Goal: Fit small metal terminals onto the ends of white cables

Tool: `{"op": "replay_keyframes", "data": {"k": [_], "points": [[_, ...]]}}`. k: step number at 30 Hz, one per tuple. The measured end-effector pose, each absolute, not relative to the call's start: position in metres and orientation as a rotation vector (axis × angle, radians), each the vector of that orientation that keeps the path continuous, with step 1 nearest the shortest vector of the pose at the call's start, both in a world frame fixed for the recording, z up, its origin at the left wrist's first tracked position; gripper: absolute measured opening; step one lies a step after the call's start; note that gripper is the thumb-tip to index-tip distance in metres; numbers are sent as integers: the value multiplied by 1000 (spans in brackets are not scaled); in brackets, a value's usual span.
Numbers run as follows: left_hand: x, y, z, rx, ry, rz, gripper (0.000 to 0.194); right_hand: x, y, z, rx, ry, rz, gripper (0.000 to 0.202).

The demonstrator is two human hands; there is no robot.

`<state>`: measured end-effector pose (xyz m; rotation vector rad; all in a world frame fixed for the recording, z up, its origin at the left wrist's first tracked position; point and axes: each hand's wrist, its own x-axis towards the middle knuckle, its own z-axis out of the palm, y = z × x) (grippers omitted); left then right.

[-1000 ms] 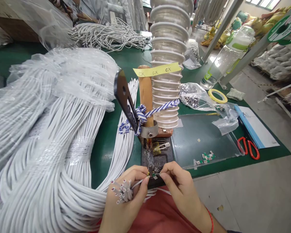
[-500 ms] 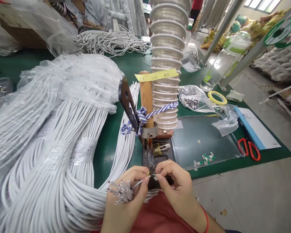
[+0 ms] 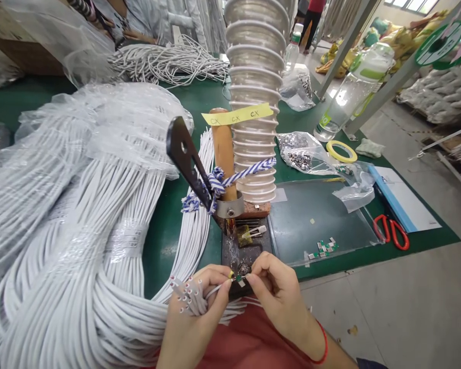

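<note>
My left hand (image 3: 200,312) is closed round a bundle of white cables (image 3: 192,296), their cut ends fanning out. Its thumb and forefinger pinch one cable near the tip. At that tip sits a small green circuit board (image 3: 238,279) with a silvery part. Closed in a pinch, my right hand (image 3: 278,294) meets the board's right side; the exact contact is too small to see. Just above the fingers, a soldering iron with a wooden handle (image 3: 223,148) points down, fixed to a black bracket (image 3: 188,156) by blue-and-white rope (image 3: 249,171).
White cable bundles (image 3: 72,246) cover the left side. A ribbed hose (image 3: 253,102) rises behind the iron. Several circuit boards (image 3: 325,248) lie on a clear sheet (image 3: 292,215) at right, near red scissors (image 3: 392,231), yellow tape (image 3: 341,151) and a bottle (image 3: 353,92).
The view has shifted slightly. Both hands have come a little away from the iron's tip, and the green board now shows more plainly between the fingertips.
</note>
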<state>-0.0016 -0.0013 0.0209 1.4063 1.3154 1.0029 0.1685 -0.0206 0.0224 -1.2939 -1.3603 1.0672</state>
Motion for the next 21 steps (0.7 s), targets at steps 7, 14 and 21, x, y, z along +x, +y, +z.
{"op": "replay_keyframes", "data": {"k": [7, 14, 21], "points": [[0, -7, 8, 1396, 1305, 993, 16, 167, -13, 29, -1379, -1444, 1145, 10], [-2, -11, 10, 1443, 1253, 907, 19, 172, -12, 31, -1372, -1403, 1181, 17], [-1, -12, 9, 1563, 1286, 914, 24, 176, -11, 30, -1346, -1230, 1395, 9]]}}
